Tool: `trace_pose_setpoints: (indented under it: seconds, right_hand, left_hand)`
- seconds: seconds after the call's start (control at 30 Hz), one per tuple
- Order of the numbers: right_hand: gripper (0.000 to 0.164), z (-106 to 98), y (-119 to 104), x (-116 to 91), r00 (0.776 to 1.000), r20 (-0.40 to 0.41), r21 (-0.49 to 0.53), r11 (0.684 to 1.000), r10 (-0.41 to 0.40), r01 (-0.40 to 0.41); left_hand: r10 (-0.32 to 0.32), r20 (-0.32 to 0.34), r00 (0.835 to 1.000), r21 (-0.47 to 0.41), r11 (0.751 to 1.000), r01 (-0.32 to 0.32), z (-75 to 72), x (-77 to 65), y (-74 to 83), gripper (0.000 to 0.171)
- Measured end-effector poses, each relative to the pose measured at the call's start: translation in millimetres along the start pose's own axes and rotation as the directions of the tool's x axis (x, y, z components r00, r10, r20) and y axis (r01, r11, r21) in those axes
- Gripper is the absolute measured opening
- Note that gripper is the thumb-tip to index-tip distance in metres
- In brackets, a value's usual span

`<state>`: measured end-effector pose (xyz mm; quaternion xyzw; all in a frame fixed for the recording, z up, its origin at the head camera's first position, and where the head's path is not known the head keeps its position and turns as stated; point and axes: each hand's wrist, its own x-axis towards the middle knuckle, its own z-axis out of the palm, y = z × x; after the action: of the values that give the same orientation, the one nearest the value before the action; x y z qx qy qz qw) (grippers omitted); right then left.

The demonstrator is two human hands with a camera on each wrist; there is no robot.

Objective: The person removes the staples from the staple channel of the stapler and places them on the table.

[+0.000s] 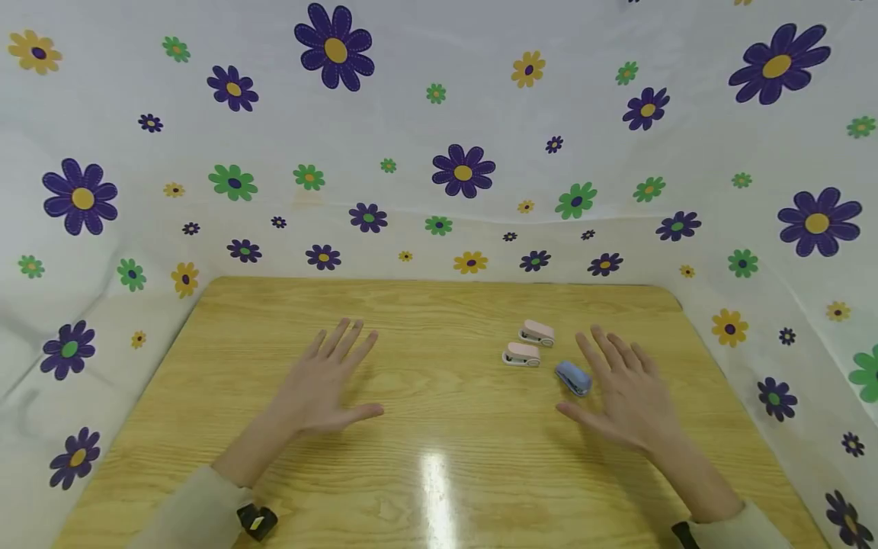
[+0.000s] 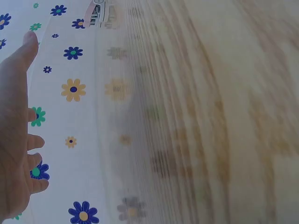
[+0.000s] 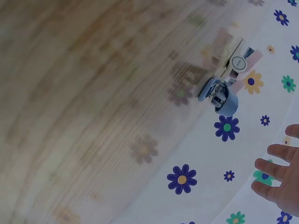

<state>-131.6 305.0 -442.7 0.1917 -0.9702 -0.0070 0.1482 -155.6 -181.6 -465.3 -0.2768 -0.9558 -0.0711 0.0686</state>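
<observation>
In the head view, my left hand is held over the left half of the wooden table, fingers straight and thumb spread, holding nothing. My right hand is likewise spread on the right side, also holding nothing. Just left of its fingers lies a small blue stapler, apart from the hand. Two pale pink staplers lie beyond the blue one and to its left: one farther back, the other nearer. The right wrist view shows the blue stapler overlapping the pink ones behind it.
The wooden table has a glossy surface with a bright reflection near its front. A white sheet printed with purple, green and yellow flowers rises behind it and along both sides. Dark bands sit at the sleeve cuffs.
</observation>
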Motion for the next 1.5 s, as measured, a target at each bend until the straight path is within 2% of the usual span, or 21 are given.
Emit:
trace_pose_setpoints:
  seconds: [0.37, 0.63, 0.97, 1.17, 1.37, 1.5]
  right_hand:
    - [0.098, 12.9, -4.2, 21.6, 0.990, -0.049, -0.019, 0.991, -0.132, 0.132]
    - [0.085, 20.1, -6.7, 38.4, 0.982, 0.021, -0.064, 0.980, -0.188, 0.189]
    - [0.063, 33.7, -9.6, 56.5, 0.962, 0.041, -0.125, 0.954, -0.269, 0.272]
    - [0.049, 39.5, -11.0, 61.9, 0.958, 0.064, -0.126, 0.950, -0.279, 0.285]
    - [0.036, 44.3, -11.6, 69.8, 0.963, 0.100, -0.113, 0.958, -0.251, 0.262]
    - [0.033, 48.0, -10.0, 73.9, 0.959, 0.087, -0.123, 0.952, -0.269, 0.279]
  left_hand:
    - [0.065, 0.077, 0.995, -0.028, 0.998, -0.063, 9.9, 41.5, 29.4, 0.106]
    - [0.125, 0.128, 0.984, -0.053, 0.991, -0.119, 25.9, 76.6, 50.6, 0.104]
    - [0.211, 0.186, 0.960, 0.012, 0.976, -0.216, 35.7, 121.4, 74.9, 0.093]
    - [0.219, 0.238, 0.946, 0.019, 0.973, -0.230, 42.0, 136.1, 89.6, 0.087]
    - [0.244, 0.253, 0.936, 0.044, 0.964, -0.263, 49.1, 149.2, 108.9, 0.084]
    - [0.246, 0.252, 0.936, 0.065, 0.961, -0.270, 56.3, 157.8, 117.8, 0.081]
